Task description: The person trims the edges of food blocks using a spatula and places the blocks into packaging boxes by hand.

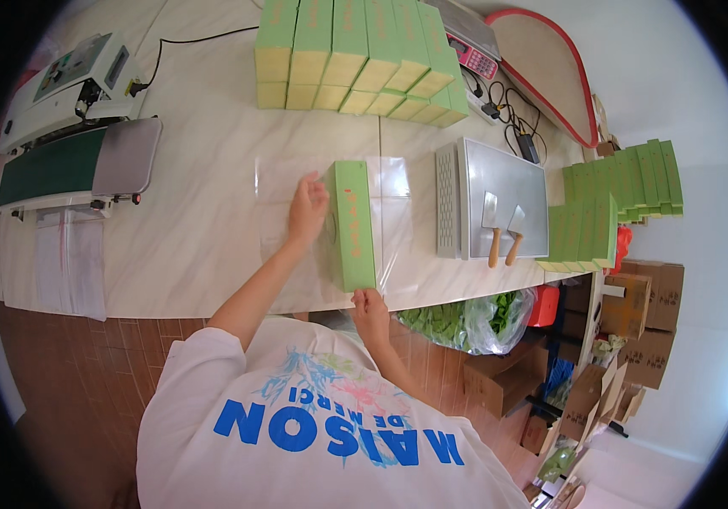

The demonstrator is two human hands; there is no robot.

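Observation:
A long green carton point(356, 223) with red writing lies lengthwise before me, near the table's front edge. Clear plastic film point(395, 184) is spread around and under it; whether the carton is inside the film is unclear. On its left side is my left hand point(310, 207), fingers loosely bent and apart, close to the carton's side. My right hand point(370, 308) is at the carton's near end with its fingers curled and fingertips against the corner; whether they pinch film or carton cannot be made out.
Green cartons point(345, 57) stand stacked at the back. A sealing machine point(77, 127) is at left, with clear bags point(71, 261) in front. To the right, a metal box point(507, 191) carries two scrapers point(494, 238). Beyond are cables point(510, 114), a scale point(475, 60) and more cartons point(583, 235).

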